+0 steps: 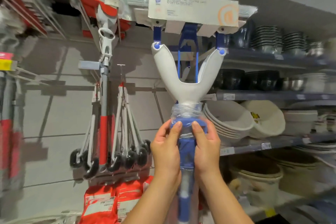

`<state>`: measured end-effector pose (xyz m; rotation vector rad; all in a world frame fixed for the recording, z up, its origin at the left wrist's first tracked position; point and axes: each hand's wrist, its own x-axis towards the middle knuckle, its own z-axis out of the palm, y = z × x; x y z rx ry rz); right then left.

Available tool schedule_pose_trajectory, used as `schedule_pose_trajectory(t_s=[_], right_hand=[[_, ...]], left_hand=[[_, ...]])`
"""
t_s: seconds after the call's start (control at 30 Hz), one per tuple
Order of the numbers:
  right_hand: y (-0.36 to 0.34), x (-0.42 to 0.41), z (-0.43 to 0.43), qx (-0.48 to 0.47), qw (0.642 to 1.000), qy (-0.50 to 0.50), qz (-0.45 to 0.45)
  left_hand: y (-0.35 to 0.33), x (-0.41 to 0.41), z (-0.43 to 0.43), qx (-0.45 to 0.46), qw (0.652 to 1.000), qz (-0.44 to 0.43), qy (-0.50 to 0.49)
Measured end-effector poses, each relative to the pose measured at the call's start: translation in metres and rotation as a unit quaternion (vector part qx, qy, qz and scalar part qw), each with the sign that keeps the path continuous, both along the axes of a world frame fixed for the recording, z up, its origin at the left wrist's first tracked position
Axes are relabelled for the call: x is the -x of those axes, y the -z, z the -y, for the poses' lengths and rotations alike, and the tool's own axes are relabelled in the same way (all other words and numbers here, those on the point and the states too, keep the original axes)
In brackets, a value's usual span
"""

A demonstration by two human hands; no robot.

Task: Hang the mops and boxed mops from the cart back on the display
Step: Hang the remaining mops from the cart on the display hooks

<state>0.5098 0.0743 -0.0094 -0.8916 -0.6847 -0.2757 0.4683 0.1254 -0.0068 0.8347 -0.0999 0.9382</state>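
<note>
I hold a blue-and-white sponge mop [187, 78] upright in front of the display wall. Its head, wrapped in a white card sleeve [192, 8], is up at the top; a white Y-shaped yoke runs down to a blue handle collar covered in clear film. My left hand [166, 148] and my right hand [206, 143] both grip the collar and shaft from either side, thumbs on the blue piece. A red-and-grey mop [104, 71] hangs on the wall to the left.
A bundle of black-wheeled rods [125, 132] hangs left of my hands. Red packs [109, 203] sit below it. Shelves on the right carry stacked white basins [229, 123], dark bowls [261, 80] and plates [269, 39]. More red packaged goods [11, 132] hang at far left.
</note>
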Motion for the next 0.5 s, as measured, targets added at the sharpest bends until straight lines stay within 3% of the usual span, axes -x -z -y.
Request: schedule_pose_trajectory(t_s=[0.23,0.5], right_hand=[[-0.057,-0.075,0.029,0.021,0.981,-0.189,-0.029],[-0.069,-0.129,0.016,0.005,0.978,-0.185,-0.094]], left_hand=[[0.01,-0.047,0.02,-0.001,0.997,-0.01,-0.073],[0.015,-0.075,0.016,-0.031,0.987,-0.098,-0.125]])
